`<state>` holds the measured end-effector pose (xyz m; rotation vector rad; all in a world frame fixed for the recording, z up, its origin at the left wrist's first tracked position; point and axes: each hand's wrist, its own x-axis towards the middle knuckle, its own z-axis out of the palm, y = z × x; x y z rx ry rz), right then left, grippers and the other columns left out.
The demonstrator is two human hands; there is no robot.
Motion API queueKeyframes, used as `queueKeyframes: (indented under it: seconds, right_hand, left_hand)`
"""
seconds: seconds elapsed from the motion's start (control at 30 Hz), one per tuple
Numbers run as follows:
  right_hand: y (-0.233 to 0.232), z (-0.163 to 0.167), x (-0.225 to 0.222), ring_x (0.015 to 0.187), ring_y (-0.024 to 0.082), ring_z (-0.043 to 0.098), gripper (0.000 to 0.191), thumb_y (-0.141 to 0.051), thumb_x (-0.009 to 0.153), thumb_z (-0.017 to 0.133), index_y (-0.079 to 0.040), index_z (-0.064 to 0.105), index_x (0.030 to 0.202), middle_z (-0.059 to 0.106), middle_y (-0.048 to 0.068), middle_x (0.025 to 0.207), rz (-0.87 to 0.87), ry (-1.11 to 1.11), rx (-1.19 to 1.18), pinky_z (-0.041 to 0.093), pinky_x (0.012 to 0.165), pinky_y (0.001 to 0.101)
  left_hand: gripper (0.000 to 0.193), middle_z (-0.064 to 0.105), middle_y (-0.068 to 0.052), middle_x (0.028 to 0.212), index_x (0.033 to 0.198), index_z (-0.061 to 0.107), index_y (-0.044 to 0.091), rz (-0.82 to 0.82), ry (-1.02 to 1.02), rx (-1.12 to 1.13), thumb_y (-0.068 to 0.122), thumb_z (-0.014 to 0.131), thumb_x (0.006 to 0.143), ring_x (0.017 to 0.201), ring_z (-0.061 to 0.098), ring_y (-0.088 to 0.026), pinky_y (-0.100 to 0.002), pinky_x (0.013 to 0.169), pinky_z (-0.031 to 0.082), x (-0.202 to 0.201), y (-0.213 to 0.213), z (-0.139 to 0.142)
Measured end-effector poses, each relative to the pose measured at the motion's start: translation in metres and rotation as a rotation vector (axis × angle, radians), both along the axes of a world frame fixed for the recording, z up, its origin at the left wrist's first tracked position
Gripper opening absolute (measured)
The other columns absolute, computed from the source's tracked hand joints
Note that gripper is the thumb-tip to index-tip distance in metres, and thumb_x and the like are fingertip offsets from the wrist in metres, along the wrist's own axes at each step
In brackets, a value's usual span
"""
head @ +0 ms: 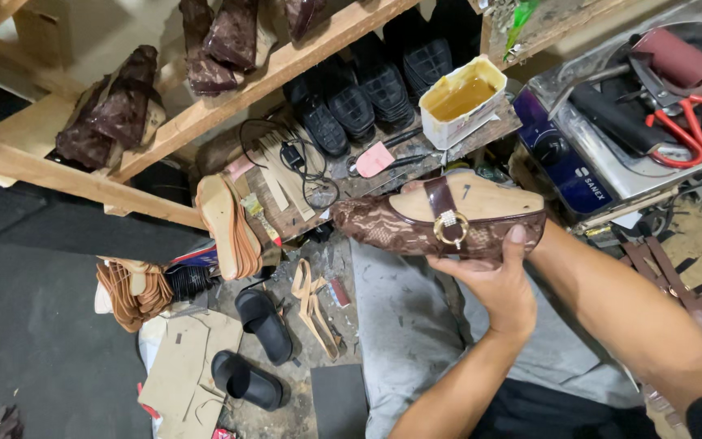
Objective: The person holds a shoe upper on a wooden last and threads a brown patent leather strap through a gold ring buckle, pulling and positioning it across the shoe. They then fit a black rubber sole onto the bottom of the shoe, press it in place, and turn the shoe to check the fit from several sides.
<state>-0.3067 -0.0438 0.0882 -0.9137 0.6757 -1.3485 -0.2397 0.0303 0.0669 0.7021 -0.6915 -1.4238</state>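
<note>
Up in the air, a brown lace shoe [440,223] is held by two hands.

One hand [493,284], the left, is wrapped tight around the shoe from below, thumb by the gold buckle. The right hand [534,236] is mostly hidden behind the shoe's heel, so I cannot tell how its fingers sit. Just beyond the shoe, a tub of yellow glue [462,100] stands on the messy surface [392,175]. Red scissors [692,130] lie far right. Black slippers [253,349] rest on the floor, low and left. Nothing blocks the shoe.
</note>
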Motion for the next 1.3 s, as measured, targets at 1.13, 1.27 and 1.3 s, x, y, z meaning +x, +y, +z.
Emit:
queueKeyframes:
  seconds: [1.13, 1.27, 1.3]
  right_hand:
    - [-0.016, -0.015, 0.001, 0.121, 0.023, 0.065, 0.073, -0.011, 0.083, 0.079, -0.002, 0.047, 0.148, 0.063, 0.015, 0.138, -0.010, 0.124, -0.026, 0.052, 0.102, 0.0357]
    - [-0.015, -0.015, 0.001, 0.121, 0.023, 0.065, 0.072, -0.011, 0.083, 0.079, -0.002, 0.047, 0.148, 0.063, 0.015, 0.139, -0.012, 0.131, -0.024, 0.052, 0.103, 0.0357]
    - [-0.014, -0.015, 0.002, 0.121, 0.023, 0.065, 0.072, -0.011, 0.083, 0.079, -0.002, 0.047, 0.148, 0.063, 0.015, 0.139, -0.013, 0.135, -0.024, 0.052, 0.103, 0.0357]
  left_hand:
    - [0.103, 0.026, -0.020, 0.161, 0.159, -0.004, 0.005, -0.010, -0.019, 0.044, 0.007, 0.074, 0.090, 0.145, 0.035, -0.026, -0.039, 0.121, 0.029, 0.007, -0.011, 0.006]
    - [0.103, 0.027, -0.019, 0.161, 0.159, -0.003, 0.005, -0.016, -0.007, 0.046, 0.007, 0.074, 0.090, 0.145, 0.035, -0.025, -0.038, 0.120, 0.030, 0.007, -0.012, 0.009]
    - [0.103, 0.027, -0.019, 0.161, 0.159, -0.003, 0.005, -0.020, -0.006, 0.043, 0.007, 0.073, 0.090, 0.144, 0.036, -0.025, -0.038, 0.120, 0.030, 0.007, -0.012, 0.009]
